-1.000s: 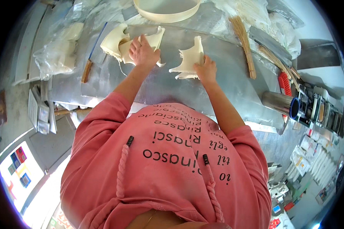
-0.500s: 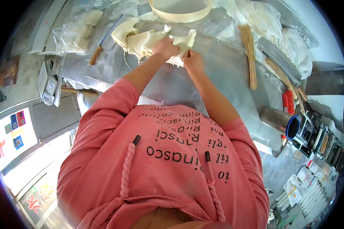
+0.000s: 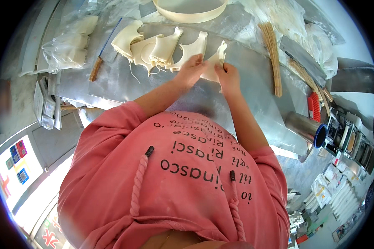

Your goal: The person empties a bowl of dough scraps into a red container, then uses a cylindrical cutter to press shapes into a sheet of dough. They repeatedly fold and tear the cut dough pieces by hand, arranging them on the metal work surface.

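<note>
Near the middle of the metal table, my right hand point(image 3: 230, 79) pinches the edge of a cream-coloured dough sheet piece point(image 3: 212, 67) with a curved cut side and a layered, raised tip. Close to that piece's left side is my left hand point(image 3: 190, 71), its fingers stretched out and loose; whether the fingertips touch the dough is hard to make out. Further left, several more dough scraps point(image 3: 166, 46) lie in an overlapping row, with curved cut edges and one round outline. A thin strand hangs from their near edge.
A large pale round hoop point(image 3: 191, 15) is at the table's far side. Left lie a wooden-handled long tool point(image 3: 96, 69) and bagged pale blocks point(image 3: 68, 49). To the right are a bundle of thin sticks point(image 3: 271, 60), a red brush point(image 3: 314, 107) and a steel cylinder point(image 3: 302, 124).
My right hand has moved right and nearer with a dough piece, now apart from the others. My left hand has come off the pile toward it. The view has shifted slightly.
</note>
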Motion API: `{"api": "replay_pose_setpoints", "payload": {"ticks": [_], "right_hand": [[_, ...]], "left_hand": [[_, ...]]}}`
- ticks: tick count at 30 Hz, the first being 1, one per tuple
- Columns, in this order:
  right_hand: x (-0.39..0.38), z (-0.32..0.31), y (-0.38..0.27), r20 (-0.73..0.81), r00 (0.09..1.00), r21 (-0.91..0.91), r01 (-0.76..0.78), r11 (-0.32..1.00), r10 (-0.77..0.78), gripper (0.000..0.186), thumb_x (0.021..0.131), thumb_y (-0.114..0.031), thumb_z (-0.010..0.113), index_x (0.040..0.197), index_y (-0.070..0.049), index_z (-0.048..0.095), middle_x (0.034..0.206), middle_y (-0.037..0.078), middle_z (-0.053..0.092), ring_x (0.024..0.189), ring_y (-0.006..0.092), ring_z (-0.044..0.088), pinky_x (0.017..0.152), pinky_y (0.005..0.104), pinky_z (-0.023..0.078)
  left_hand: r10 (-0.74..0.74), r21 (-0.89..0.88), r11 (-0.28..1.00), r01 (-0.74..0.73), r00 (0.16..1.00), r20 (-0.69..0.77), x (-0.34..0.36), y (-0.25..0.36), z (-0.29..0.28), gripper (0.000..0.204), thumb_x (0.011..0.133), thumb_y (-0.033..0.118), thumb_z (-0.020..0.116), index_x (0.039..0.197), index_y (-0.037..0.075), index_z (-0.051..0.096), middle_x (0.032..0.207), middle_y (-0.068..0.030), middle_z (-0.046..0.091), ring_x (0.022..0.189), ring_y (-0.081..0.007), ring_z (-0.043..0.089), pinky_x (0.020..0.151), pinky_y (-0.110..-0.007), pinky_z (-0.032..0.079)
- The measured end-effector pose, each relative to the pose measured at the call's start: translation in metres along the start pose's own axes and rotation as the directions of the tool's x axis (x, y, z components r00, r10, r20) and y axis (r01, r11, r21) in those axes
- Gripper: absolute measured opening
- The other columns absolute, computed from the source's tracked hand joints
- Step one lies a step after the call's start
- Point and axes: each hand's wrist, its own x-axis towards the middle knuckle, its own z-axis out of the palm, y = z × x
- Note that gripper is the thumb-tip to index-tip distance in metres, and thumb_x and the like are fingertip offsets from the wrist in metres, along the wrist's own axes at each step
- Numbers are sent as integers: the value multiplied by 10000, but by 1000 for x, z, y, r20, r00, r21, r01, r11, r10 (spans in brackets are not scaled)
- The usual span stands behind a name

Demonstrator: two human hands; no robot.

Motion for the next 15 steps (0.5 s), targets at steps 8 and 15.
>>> {"api": "replay_pose_setpoints", "payload": {"ticks": [8, 15], "right_hand": [[-33, -3, -2, 77, 996, 172, -65, 983, 52, 189, 830, -175, 602, 821, 14, 598, 710, 94, 610, 573, 161, 545, 542, 301, 455], [-35, -8, 6, 230, 964, 525, -240, 817, 135, 177, 879, -151, 545, 840, 9, 611, 726, 42, 590, 604, 109, 537, 530, 253, 444]], "left_hand": [[-242, -399, 753, 523, 785, 571, 12, -37, 3, 330, 967, 284, 425, 945, -22, 546, 831, -96, 603, 737, -183, 595, 643, -314, 490], [-242, -245, 898, 366, 875, 419, -1, -32, 3, 226, 901, 131, 545, 1057, -30, 511, 973, -107, 605, 807, -186, 615, 662, -320, 516]]}}
